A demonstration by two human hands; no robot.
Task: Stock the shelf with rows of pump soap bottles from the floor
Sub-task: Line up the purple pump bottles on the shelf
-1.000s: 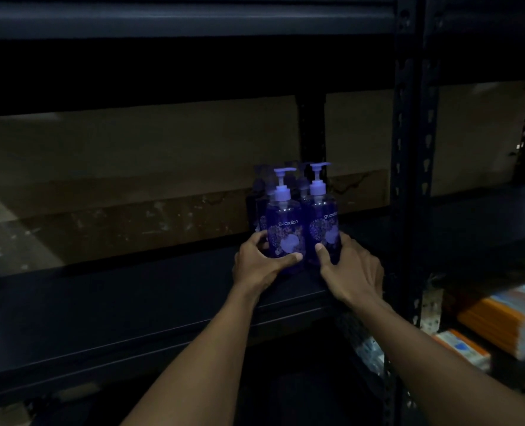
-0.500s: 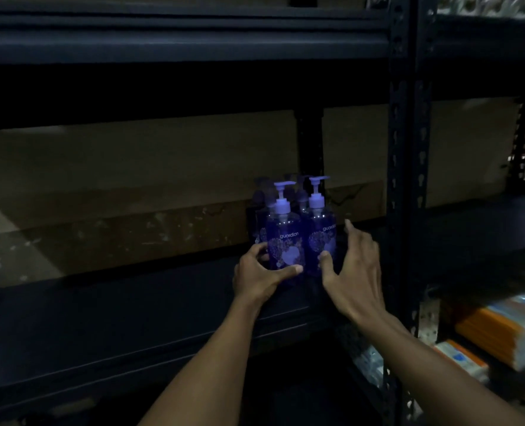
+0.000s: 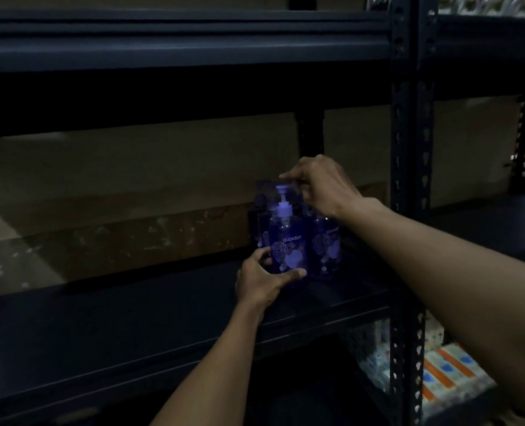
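Purple pump soap bottles (image 3: 327, 250) are standing clustered at the right end of the dark shelf (image 3: 163, 302), close by the upright post (image 3: 409, 179). I am watching the left hand (image 3: 262, 279) gripping the front bottle (image 3: 289, 241) low down, its fingers (image 3: 296, 273) clamped around the base. Above them, the right hand (image 3: 322, 187) is hovering at the pump heads (image 3: 282, 189), fingers (image 3: 295, 176) bunched; whether they are pinching a pump I cannot tell. I am judging this a row-straightening step. The next move is calling for squaring the bottles up, pumps facing alike, without toppling neighbours.
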